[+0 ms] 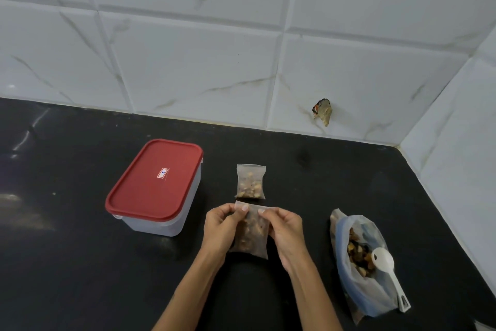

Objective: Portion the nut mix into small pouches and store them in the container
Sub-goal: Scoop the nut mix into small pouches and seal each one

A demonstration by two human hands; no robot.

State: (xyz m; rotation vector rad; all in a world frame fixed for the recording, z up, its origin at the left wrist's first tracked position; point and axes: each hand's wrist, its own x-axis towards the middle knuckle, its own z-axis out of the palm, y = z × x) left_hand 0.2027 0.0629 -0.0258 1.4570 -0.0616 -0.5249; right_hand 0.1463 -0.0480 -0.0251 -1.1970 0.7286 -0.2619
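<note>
Both the left hand point(221, 224) and right hand point(283, 228) pinch the top edge of a filled pouch point(251, 234), its long axis running toward the person, with the lidded container point(154, 185) nearer the left hand.

held pouch: small translucent plastic pouch of nut mix point(251, 234), upright, top edge pinched from both sides
second pouch: small filled translucent pouch point(250, 182), flat on black worktop point(80, 263), just behind held one
container: rectangular clear plastic container, red lid on point(154, 185), left
nut bag: open clear bag of nut mix point(361, 263), right, white plastic scoop point(386, 269) resting in its mouth
</note>
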